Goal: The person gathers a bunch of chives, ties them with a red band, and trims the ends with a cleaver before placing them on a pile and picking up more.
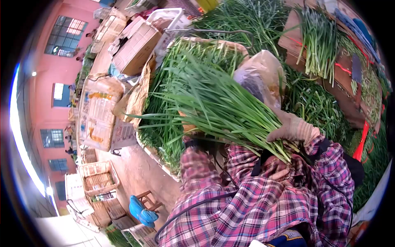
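Note:
My right hand point(293, 126), in a grey and tan glove, is closed around the stalk ends of a large bunch of garlic chives point(230, 103). The long flat leaves fan out up and to the left, and the cut ends show below the glove, over my plaid clothing. My left hand point(188, 122) is below the leaves on the left; the leaves cover most of it, so its fingers cannot be made out. Beneath the bunch is a basket of more chives point(162, 144). A clear plastic bag point(263, 76) with something dark inside lies beside the bunch.
Another chive bunch point(319, 45) lies on a brown board point(294, 35) at upper right, near red ties point(362, 142). Loose greens point(242, 18) pile up behind. Left are a cardboard box point(135, 47), a crate point(98, 115), a wicker basket point(98, 179) and a stool point(148, 201) with a blue bag.

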### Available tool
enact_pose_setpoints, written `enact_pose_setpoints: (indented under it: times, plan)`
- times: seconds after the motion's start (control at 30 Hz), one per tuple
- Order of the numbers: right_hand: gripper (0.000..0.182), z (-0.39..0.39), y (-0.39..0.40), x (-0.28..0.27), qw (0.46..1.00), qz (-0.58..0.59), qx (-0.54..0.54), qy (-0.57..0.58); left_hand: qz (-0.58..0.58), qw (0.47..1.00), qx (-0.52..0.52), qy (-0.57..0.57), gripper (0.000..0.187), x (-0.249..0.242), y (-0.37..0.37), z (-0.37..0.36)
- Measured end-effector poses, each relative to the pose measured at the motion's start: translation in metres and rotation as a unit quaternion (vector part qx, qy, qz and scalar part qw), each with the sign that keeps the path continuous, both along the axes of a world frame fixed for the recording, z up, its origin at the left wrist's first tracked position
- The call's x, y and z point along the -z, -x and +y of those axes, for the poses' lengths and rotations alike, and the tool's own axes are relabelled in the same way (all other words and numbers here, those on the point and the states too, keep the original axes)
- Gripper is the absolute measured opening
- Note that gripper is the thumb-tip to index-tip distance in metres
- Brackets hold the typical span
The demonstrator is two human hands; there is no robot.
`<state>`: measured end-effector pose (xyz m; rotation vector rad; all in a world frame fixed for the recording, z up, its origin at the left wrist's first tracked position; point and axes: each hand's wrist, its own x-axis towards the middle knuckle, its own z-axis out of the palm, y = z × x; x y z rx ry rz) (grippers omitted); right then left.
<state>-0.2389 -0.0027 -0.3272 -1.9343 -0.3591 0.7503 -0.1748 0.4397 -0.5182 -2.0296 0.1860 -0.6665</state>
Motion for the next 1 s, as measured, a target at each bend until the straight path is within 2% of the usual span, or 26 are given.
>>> enact_pose_setpoints:
  times: [0.03,0.07,0.1,0.13,0.17,0.2,0.23,0.27,0.3,0.33,0.37,0.4,0.43,0.47,0.5,0.57,0.63,0.7,0.73,0.77,0.83,0.87,0.93,0.97,1.0]
  plan:
    - [0.112,0.001,0.001,-0.001,1.000,-0.003,-0.008,-0.001,0.072,0.995,0.031,0.061,0.048,-0.018,0.018,-0.014]
    - [0.104,0.001,0.002,-0.001,1.000,0.009,0.010,-0.008,0.143,0.980,0.062,0.123,0.050,-0.035,0.032,-0.026]
    - [0.096,0.003,0.003,-0.003,0.999,0.022,0.027,-0.015,0.140,0.981,0.055,0.124,0.050,-0.046,0.043,-0.033]
    - [0.091,0.005,0.003,-0.009,0.998,0.044,0.030,-0.022,0.232,0.953,0.046,0.188,0.052,-0.057,0.054,-0.039]
    - [0.091,0.006,0.002,-0.009,0.998,0.045,0.024,-0.022,0.322,0.912,0.039,0.253,0.055,-0.069,0.061,-0.045]
    - [0.099,0.005,0.002,-0.008,0.998,0.061,0.020,-0.020,0.322,0.911,0.035,0.255,0.055,-0.084,0.065,-0.052]
    - [0.108,0.004,0.001,-0.007,0.997,0.076,0.016,-0.019,0.301,0.952,0.053,0.011,0.055,-0.103,0.067,-0.061]
    - [0.107,0.004,0.000,-0.004,0.996,0.082,0.013,-0.029,0.265,0.933,0.069,-0.234,0.054,-0.123,0.069,-0.069]
    - [0.107,0.004,0.001,-0.010,0.996,0.093,0.015,-0.001,0.217,0.854,0.084,-0.465,0.054,-0.140,0.073,-0.076]
    - [0.106,0.003,0.002,-0.012,0.995,0.102,0.020,-0.012,0.156,0.723,0.100,-0.666,0.053,-0.154,0.078,-0.082]
    - [0.106,0.004,0.002,-0.013,0.994,0.108,0.025,-0.021,0.084,0.550,0.111,-0.824,0.053,-0.162,0.080,-0.086]
    - [0.089,0.006,0.004,-0.015,0.991,0.112,0.054,-0.041,-0.039,0.438,0.087,-0.894,0.051,-0.134,0.079,-0.067]
    - [0.089,0.006,0.005,-0.016,0.991,0.117,0.051,-0.039,-0.144,0.303,0.057,-0.940,0.050,-0.106,0.078,-0.049]
    - [0.088,0.006,0.004,-0.018,0.991,0.118,0.051,-0.045,-0.144,0.302,0.057,-0.941,0.050,-0.110,0.075,-0.040]
    - [0.088,0.007,0.004,-0.018,0.990,0.119,0.053,-0.054,-0.277,0.195,0.044,-0.940,0.056,-0.115,0.071,-0.032]
    - [0.086,0.008,0.004,-0.015,0.992,0.109,0.047,-0.034,-0.517,-0.027,0.021,-0.856,0.070,-0.127,0.071,-0.019]
    - [0.085,0.008,0.005,-0.015,0.995,0.081,0.040,-0.036,-0.618,-0.133,0.008,-0.775,0.078,-0.140,0.075,-0.014]
    - [0.085,0.005,0.006,-0.010,0.995,0.072,0.051,-0.042,-0.605,0.161,-0.015,-0.780,0.111,-0.155,0.083,-0.017]
    - [0.085,0.003,0.005,-0.008,0.996,0.075,0.047,-0.030,-0.563,0.077,0.076,-0.820,0.133,-0.176,0.083,-0.003]
    - [0.085,0.003,0.005,-0.007,0.996,0.082,0.044,-0.019,-0.603,0.020,-0.014,-0.797,0.108,-0.178,0.084,0.019]
    - [0.083,0.004,0.006,-0.014,0.993,0.112,0.036,-0.018,-0.714,-0.264,-0.029,-0.648,0.050,-0.141,0.096,0.079]
    - [0.083,0.005,0.006,-0.015,0.993,0.102,0.046,-0.031,-0.747,-0.382,-0.047,-0.542,0.021,-0.123,0.102,0.109]
    - [0.082,0.005,0.005,-0.008,0.995,0.088,0.048,-0.029,-0.643,-0.568,0.079,-0.508,0.016,-0.148,0.142,0.113]
    - [0.082,0.004,0.005,-0.008,0.995,0.088,0.044,-0.030,-0.693,-0.521,0.135,-0.479,0.023,-0.178,0.132,0.060]
    - [0.092,0.003,0.005,-0.008,0.995,0.092,0.036,-0.030,-0.739,-0.473,0.192,-0.441,0.031,-0.207,0.122,0.006]
